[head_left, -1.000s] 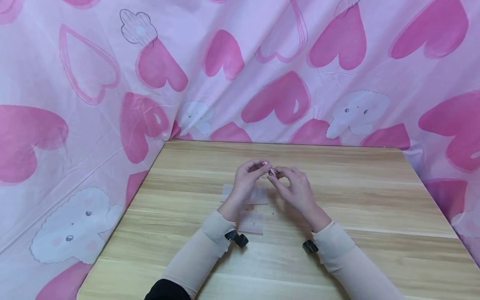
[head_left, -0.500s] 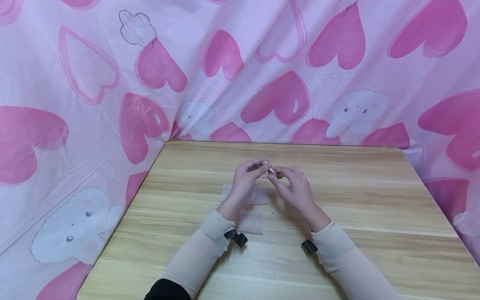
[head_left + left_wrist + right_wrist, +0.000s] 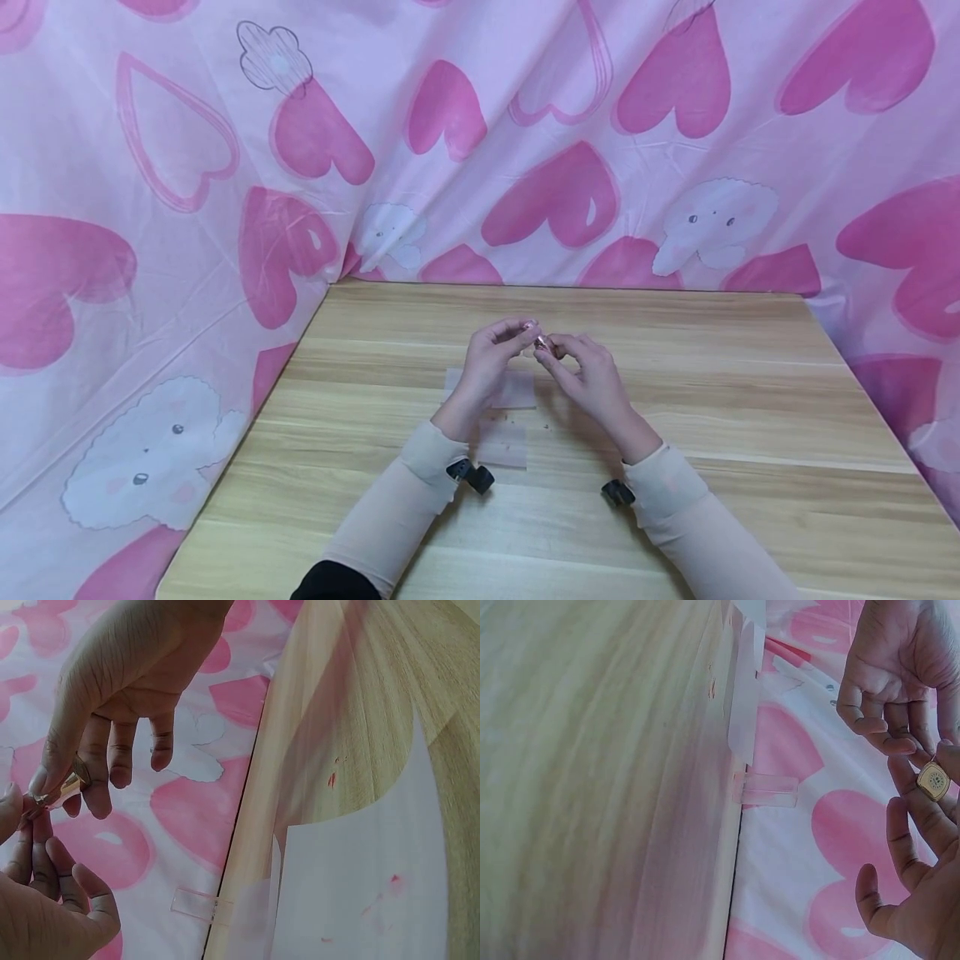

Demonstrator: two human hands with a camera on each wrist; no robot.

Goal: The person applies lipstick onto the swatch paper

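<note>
In the head view my left hand (image 3: pixel 487 358) and right hand (image 3: pixel 592 375) meet above the table. Between their fingertips is a small shiny rose-gold tube (image 3: pixel 542 343), like a lipstick case. My right thumb and index finger pinch its gold part; in the right wrist view the tube's squarish gold end (image 3: pixel 934 781) bears a dark mark. The left hand's (image 3: pixel 52 915) thumb and fingertips pinch at the other side, and its exact grip is mostly hidden. Two pale translucent sheets, one farther (image 3: pixel 516 390) and one nearer (image 3: pixel 502 450), lie beneath the hands.
Red crumbs (image 3: pixel 331 780) lie on the wooden table (image 3: pixel 750 400), and red smears (image 3: pixel 395 880) mark a sheet. A small clear upright piece (image 3: pixel 769 790) stands near the sheets in the wrist views. A pink heart-patterned curtain (image 3: pixel 450 192) closes off the table's back and sides.
</note>
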